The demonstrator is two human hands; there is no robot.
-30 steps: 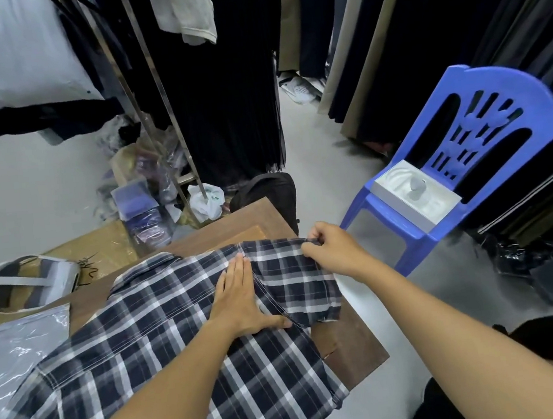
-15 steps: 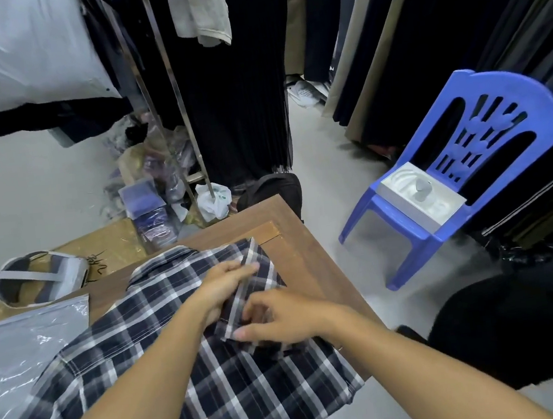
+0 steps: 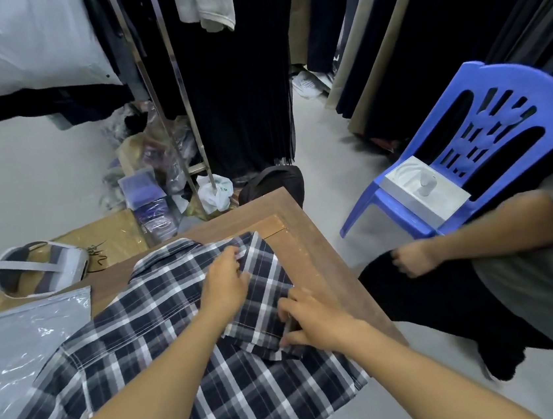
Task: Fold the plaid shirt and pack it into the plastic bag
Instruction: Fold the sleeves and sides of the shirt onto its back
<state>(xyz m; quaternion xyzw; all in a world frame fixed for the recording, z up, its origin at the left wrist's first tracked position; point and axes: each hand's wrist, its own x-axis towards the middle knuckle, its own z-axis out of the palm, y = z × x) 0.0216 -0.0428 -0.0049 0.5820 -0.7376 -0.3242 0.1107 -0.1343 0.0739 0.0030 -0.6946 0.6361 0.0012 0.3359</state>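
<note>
A dark blue and white plaid shirt lies spread on a brown wooden table, collar at the far end. Its right sleeve is folded inward over the body. My left hand rests on the folded sleeve near the shoulder, fingers bent against the cloth. My right hand pinches the sleeve's cuff edge lower down, close to the table's right side. A clear plastic bag lies flat at the left, partly under the shirt.
Another person sits at the right, a fist on dark trousers. A blue plastic chair holds a white box. Hanging dark clothes and a metal rack stand behind. Cardboard and a striped roll sit at the left.
My right hand brought the sleeve from the table's far right corner in over the shirt body, then slid toward me along its edge. My left hand shifted up the fold. A second person came into view.
</note>
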